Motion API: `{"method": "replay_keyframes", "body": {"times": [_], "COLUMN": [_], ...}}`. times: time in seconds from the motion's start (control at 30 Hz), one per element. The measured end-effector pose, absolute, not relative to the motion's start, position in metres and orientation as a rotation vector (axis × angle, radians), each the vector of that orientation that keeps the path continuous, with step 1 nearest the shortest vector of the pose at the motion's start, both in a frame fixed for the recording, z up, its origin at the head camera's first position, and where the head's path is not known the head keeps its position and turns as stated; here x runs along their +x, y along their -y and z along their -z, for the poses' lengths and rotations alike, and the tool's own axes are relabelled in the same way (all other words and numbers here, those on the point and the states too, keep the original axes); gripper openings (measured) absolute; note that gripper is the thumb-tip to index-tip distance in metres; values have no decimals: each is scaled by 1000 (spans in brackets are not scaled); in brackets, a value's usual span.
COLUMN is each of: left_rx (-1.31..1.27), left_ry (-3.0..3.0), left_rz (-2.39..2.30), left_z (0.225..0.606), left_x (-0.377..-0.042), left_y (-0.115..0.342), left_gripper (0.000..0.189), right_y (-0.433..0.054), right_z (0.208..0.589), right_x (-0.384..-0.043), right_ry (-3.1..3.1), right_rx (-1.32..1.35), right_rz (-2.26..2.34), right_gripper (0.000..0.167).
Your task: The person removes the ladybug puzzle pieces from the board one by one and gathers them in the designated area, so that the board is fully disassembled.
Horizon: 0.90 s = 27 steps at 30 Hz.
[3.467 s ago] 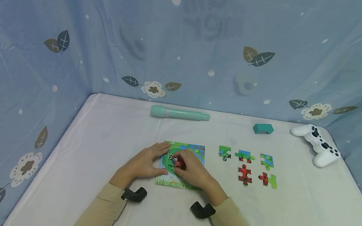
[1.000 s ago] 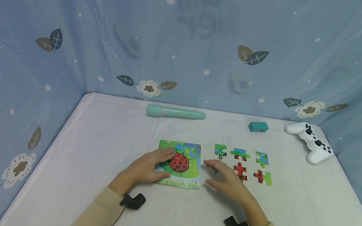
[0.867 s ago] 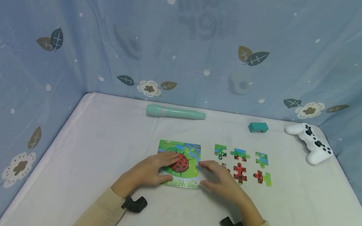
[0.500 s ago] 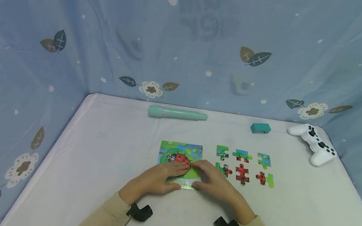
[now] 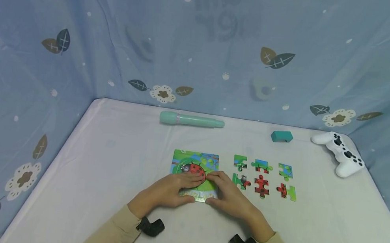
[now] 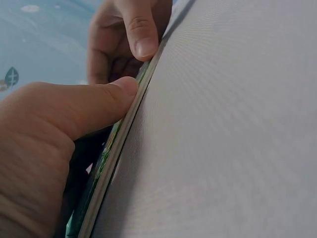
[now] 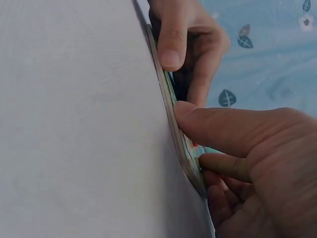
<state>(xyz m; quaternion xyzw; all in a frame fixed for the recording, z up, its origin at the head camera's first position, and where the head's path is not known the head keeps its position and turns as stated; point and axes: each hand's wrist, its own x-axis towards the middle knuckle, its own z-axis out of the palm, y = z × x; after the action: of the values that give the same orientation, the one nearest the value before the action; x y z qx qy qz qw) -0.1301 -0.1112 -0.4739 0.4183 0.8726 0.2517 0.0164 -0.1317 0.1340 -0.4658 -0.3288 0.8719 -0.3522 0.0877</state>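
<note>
A square ladybug puzzle board (image 5: 208, 161) lies flat on the white cloth in the head view. My left hand (image 5: 170, 190) rests on its lower left part, straight fingers over the ladybug and thumb at the near edge. My right hand (image 5: 231, 196) touches the lower right part, index fingertip close to the left fingers and thumb at the near edge. Both wrist views show the thumbs on the rim of the board, the left thumb (image 6: 116, 96) and the right thumb (image 7: 198, 116) a little apart. Right of the board, several loose jigsaw pieces (image 5: 262, 186) lie in two rows.
Behind the board lies a mint green microphone-shaped stick (image 5: 195, 120). A small teal block (image 5: 282, 136) sits at the back right, and a white game controller (image 5: 338, 152) lies near the right edge. A blue patterned cloth (image 5: 203, 39) hangs behind the table.
My right hand has put a jigsaw piece from the board down among the loose ones, then come back left to the board. My left hand has slid right and nearer along it.
</note>
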Motion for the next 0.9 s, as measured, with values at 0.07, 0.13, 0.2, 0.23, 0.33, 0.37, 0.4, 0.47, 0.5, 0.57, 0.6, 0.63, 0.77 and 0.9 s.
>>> {"method": "replay_keyframes", "body": {"times": [0.07, 0.13, 0.2, 0.23, 0.33, 0.37, 0.4, 0.47, 0.5, 0.57, 0.6, 0.63, 0.77, 0.9], "left_rx": [1297, 1293, 1291, 1292, 1292, 1291, 1290, 1293, 1294, 1294, 1294, 1292, 1280, 1275], "left_ry": [-2712, -2712, -2711, -2712, -2712, -2712, -2713, -2712, -2712, -2711, -2710, -2710, -2711, -2710], "left_rz": [-780, -774, -771, -770, -776, -780, -785, -791, -794, -794, -793, -790, -783, -783], "left_z": [473, 473, 473, 473, 473, 473, 473, 474, 474, 474, 475, 475, 475, 474], "left_x": [-131, -131, -131, -131, -132, -131, -131, -131, -131, -132, -132, -132, -131, -131], "left_y": [111, 111, 110, 110, 111, 111, 111, 111, 111, 111, 111, 111, 111, 111], "left_gripper": [56, 56, 56, 56, 55, 55, 54, 53, 53, 53, 53, 54, 54, 55], "right_y": [-134, -134, -133, -133, -132, -132, -132, -131, -131, -131, -131, -130, -129, -129], "right_z": [465, 465, 465, 465, 467, 468, 468, 469, 468, 467, 467, 466, 461, 458], "right_x": [-131, -131, -131, -131, -131, -131, -131, -131, -131, -130, -130, -130, -128, -126], "right_ry": [-2590, -2587, -2590, -2591, -2585, -2579, -2574, -2566, -2564, -2561, -2562, -2563, -2583, -2609], "right_rx": [-965, -949, -939, -937, -929, -930, -932, -928, -922, -905, -894, -883, -859, -868], "right_rz": [1053, 1057, 1065, 1075, 1111, 1127, 1139, 1160, 1166, 1167, 1163, 1155, 1101, 1065], "right_gripper": [60, 59, 58, 58, 57, 56, 56, 55, 55, 54, 54, 54, 54, 57]}}
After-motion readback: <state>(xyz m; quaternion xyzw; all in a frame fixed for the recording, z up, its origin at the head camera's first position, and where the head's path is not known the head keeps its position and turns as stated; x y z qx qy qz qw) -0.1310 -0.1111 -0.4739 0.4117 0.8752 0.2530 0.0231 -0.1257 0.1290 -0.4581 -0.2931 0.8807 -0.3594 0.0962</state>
